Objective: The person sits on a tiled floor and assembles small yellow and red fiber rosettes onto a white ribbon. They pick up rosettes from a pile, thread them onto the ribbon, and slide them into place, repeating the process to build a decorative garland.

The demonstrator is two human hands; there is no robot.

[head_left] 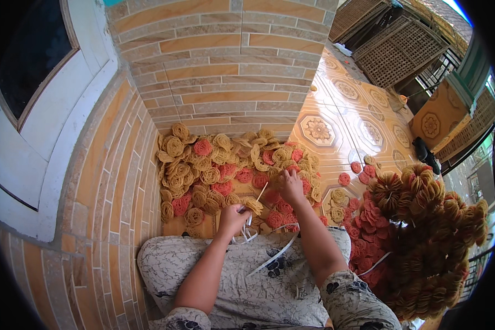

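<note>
Left hand (232,216), lower centre of frame: closed on a white strip (261,193) with a yellow coiled cracker (254,205) threaded at the fingers. Right hand (289,184), just right of centre: fingers curled down onto the loose pile of yellow and red coiled crackers (214,170) on the tiled floor (335,118); can't tell if it grips one. Hands apart. Strung bundles of crackers (423,231) heaped at right. More white strips (272,257) lie across the lap. Brick wall (220,60) behind the pile.

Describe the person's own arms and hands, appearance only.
Both forearms are bare up to short sleeves of pale grey cloth with a dark flower print, matching the cloth over the lap. The left hand and right hand wear no gloves; no rings or bracelets are discernible.
</note>
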